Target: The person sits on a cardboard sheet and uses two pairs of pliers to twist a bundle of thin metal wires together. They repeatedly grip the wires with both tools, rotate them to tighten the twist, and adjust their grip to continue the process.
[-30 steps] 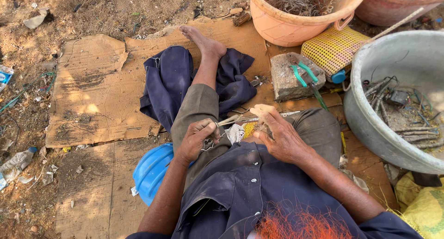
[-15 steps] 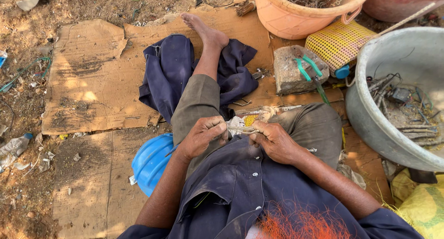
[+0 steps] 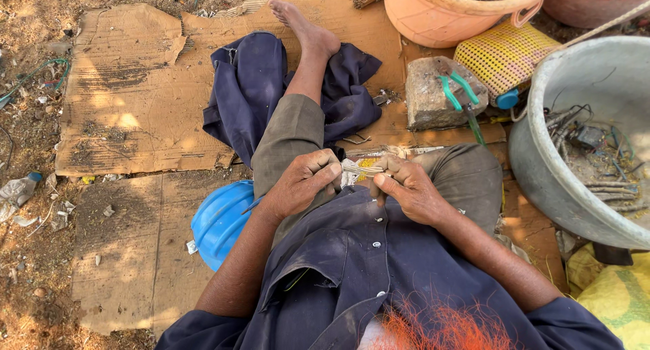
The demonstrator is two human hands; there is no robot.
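Gripping pale wire bundle (image 3: 357, 167) | left hand (image 3: 301, 184) closed on it | right hand (image 3: 406, 187) pinching it

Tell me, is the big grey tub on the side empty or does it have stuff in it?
Not empty. The grey tub holds a tangle of dark wires and scrap lying at its bottom.
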